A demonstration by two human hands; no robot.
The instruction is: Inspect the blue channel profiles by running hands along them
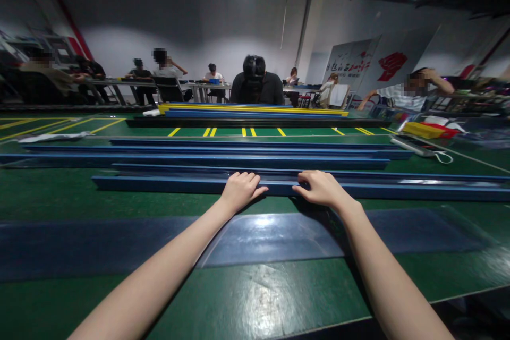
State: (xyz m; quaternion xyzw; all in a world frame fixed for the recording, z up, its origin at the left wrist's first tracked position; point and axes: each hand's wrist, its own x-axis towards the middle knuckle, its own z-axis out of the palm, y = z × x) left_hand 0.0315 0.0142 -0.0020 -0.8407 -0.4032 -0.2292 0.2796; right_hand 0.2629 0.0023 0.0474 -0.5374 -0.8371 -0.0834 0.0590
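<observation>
A long blue channel strip (159, 184) lies crosswise on the green table (255, 297). My left hand (240, 191) grips its near wall, fingers over the top edge and thumb along the front face. A short way to the right, my right hand (319, 188) holds the same strip, its fingers curled over the edge. Behind the hands, another blue strip (199, 161) runs parallel. Nearer to me, beneath my forearms, a clear plastic sheet (274, 239) lies flat on the table.
Farther back lie a black strip (239, 122) and a yellow strip (255, 110). At the right are a white power strip (414, 144) and yellow and red items (424, 129). A person in dark clothing (257, 85) sits across the table; another person (414, 87) is at the right.
</observation>
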